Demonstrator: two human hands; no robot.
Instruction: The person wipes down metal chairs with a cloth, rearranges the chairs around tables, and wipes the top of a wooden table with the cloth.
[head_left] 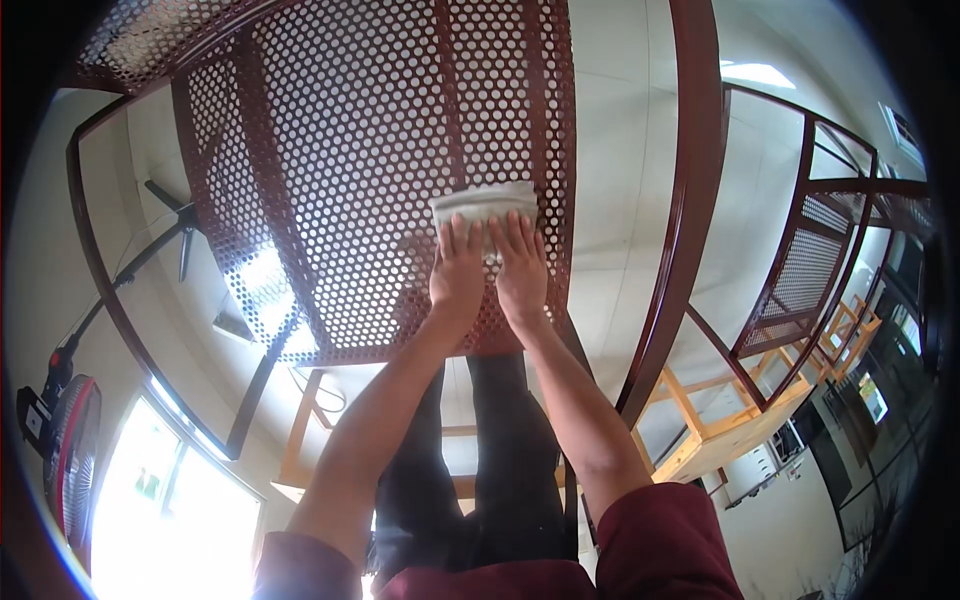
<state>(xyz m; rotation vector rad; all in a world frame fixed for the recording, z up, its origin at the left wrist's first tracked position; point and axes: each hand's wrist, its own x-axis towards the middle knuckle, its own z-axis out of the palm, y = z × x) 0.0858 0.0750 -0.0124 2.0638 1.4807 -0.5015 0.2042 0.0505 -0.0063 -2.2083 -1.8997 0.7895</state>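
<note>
A folded whitish cloth (pixel 486 203) lies against a dark red perforated metal panel (pixel 350 130), near the panel's lower right part. My left hand (pixel 459 270) presses on the cloth's left half, its fingers stretched out flat. Beside it, my right hand (pixel 519 268) rests on the right half, also with extended fingers. Both thumbs point inward, and the hands are close together but apart. Part of the cloth is hidden beneath my fingers.
A thick dark red metal bar (pixel 690 180) curves down right of the panel. Farther right are another perforated frame (pixel 805 265) and a wooden bench (pixel 735 430). At the left are a fan (pixel 75 450) and a bright window (pixel 170 510).
</note>
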